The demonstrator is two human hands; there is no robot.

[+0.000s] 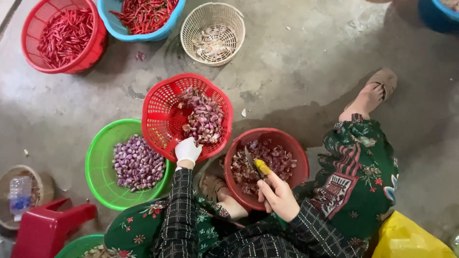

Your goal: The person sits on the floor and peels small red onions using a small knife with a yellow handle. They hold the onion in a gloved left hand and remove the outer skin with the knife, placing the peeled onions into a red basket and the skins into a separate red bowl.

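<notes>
My gloved left hand (187,150) reaches into the red basket (160,114) of shallots (204,117), fingers curled, grip contents hidden. My right hand (279,196) is clamped on a yellow-handled knife (256,165) over the red bowl (291,143) of peels.

You get soft, even daylight, moderately bright; no harsh glare. Concrete floor (296,62) shows pale sheen at upper middle. You see diffuse shadow spreading beside foot (370,95) and under baskets. Colours saturated, focus sharp across centre. Slight softness and wide-angle stretch toward your frame edges; plastic bottle (20,195) at left looks hazy.
</notes>
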